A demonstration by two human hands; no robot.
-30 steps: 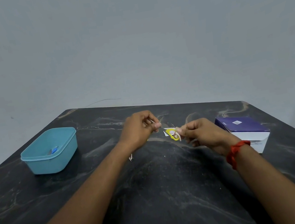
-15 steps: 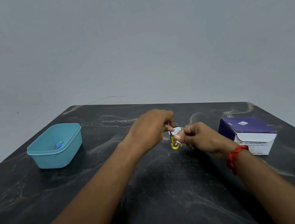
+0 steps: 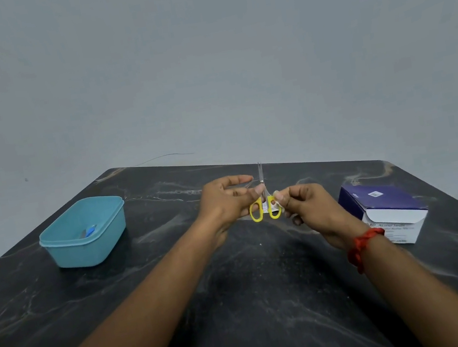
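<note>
We hold the yellow-handled scissors (image 3: 262, 181) upright at the centre of the frame.
Our left hand (image 3: 226, 201) pinches them in its fingers (image 3: 257, 189) just below the pivot, and our right hand (image 3: 309, 208) pinches the right loop in its fingers (image 3: 281, 195). The blades are closed and point up, above the dark marbled surface (image 3: 244, 307). A teal tub (image 3: 61, 249) sits mid-left and an alcohol swab box (image 3: 384, 202) mid-right.
</note>
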